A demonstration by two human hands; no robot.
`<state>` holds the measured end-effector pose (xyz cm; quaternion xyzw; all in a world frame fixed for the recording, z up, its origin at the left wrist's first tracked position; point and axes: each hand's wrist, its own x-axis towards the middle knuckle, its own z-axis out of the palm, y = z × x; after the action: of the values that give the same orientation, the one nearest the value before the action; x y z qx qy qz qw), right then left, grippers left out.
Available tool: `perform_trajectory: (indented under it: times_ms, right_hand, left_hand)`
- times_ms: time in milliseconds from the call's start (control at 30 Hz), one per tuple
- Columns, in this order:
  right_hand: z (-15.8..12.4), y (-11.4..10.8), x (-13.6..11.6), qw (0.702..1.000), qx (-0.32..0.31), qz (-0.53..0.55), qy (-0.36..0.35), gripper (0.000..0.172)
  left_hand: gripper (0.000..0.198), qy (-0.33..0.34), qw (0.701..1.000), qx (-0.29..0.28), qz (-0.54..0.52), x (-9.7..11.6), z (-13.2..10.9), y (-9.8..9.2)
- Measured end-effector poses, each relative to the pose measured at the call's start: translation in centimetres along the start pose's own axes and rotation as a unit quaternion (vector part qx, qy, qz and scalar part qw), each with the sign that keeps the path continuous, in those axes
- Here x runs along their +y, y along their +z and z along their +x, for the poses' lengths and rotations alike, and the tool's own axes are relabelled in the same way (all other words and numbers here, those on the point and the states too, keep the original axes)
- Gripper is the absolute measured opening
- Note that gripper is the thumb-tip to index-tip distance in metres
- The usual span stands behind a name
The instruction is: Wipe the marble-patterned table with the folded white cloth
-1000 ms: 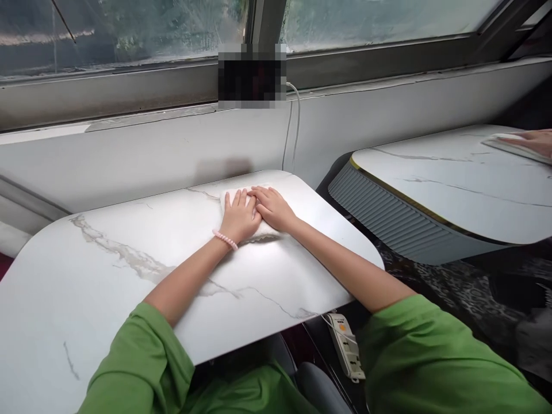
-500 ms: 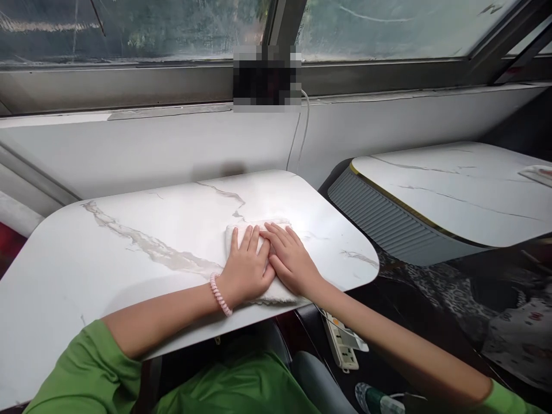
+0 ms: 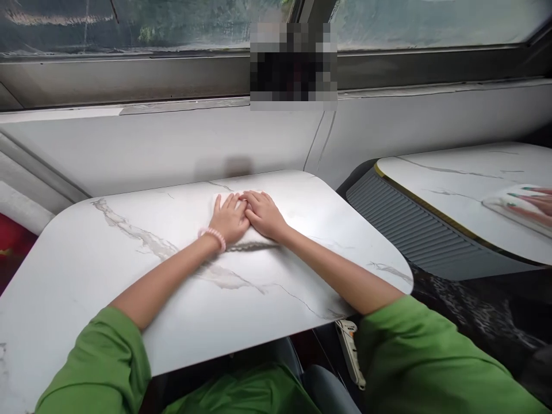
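A folded white cloth [image 3: 254,240] lies on the white marble-patterned table [image 3: 164,310], toward its far side. My left hand [image 3: 230,219], with a pink coiled band [image 3: 214,234] at the wrist, rests flat on the cloth with fingers spread. Beside it, my right hand [image 3: 264,214] presses down on the same cloth, fingers stretched out. The two hands touch, thumbs and fingertips meeting near the middle. Much of the cloth is hidden beneath them.
A second marble-patterned table [image 3: 452,190] with a ribbed grey side stands at the right. Another person's hand [image 3: 535,201] rests on a white cloth [image 3: 504,198] there. A power strip [image 3: 351,353] lies below my table's edge. Windows run along the wall behind.
Both my hands and the cloth have slid away from me across the table, toward the wall and slightly left. At the right, another person's hand has come into view on the other cloth.
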<state>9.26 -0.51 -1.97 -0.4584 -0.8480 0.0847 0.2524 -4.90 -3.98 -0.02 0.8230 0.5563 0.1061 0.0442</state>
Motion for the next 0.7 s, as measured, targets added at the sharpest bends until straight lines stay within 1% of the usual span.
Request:
perform_trajectory:
  times_ms: [100, 167, 233, 333, 433, 533, 633, 700]
  right_hand:
    - [4.2, 1.1, 0.9, 1.0, -0.001, 0.004, 0.004, 0.042]
    - [6.4, 1.6, 1.4, 1.0, 0.002, 0.006, 0.011, 0.041]
    - [8.0, 2.0, 1.9, 1.0, 0.002, 0.008, 0.014, 0.041]
    - [9.3, 2.4, 2.4, 1.0, -0.006, 0.013, 0.013, 0.041]
    - [9.4, 2.4, 2.6, 1.0, -0.005, 0.016, 0.006, 0.041]
    - [8.9, 2.2, 2.3, 1.0, -0.008, 0.012, -0.001, 0.043]
    - [7.5, 1.9, 1.5, 1.0, -0.022, -0.001, 0.004, 0.045]
    - [5.9, 1.4, 0.7, 0.999, -0.032, -0.012, 0.012, 0.047]
  left_hand:
    - [0.05, -0.023, 1.0, 0.001, 0.005, -2.7, 3.3, -0.1]
    - [0.049, -0.025, 1.0, 0.016, 0.006, -4.1, 5.1, -0.1]
    - [0.047, -0.025, 0.999, 0.034, 0.005, -5.2, 6.3, 0.0]
    - [0.046, -0.036, 0.998, 0.045, 0.01, -6.0, 7.3, 0.3]
    - [0.048, -0.049, 0.998, 0.04, 0.023, -6.0, 7.4, 0.4]
    - [0.05, -0.057, 0.997, 0.027, 0.033, -5.5, 6.9, 0.3]
    - [0.051, -0.057, 0.998, 0.013, 0.04, -4.6, 5.6, 0.0]
    - [0.051, -0.044, 0.998, 0.012, 0.045, -3.7, 4.0, -0.3]
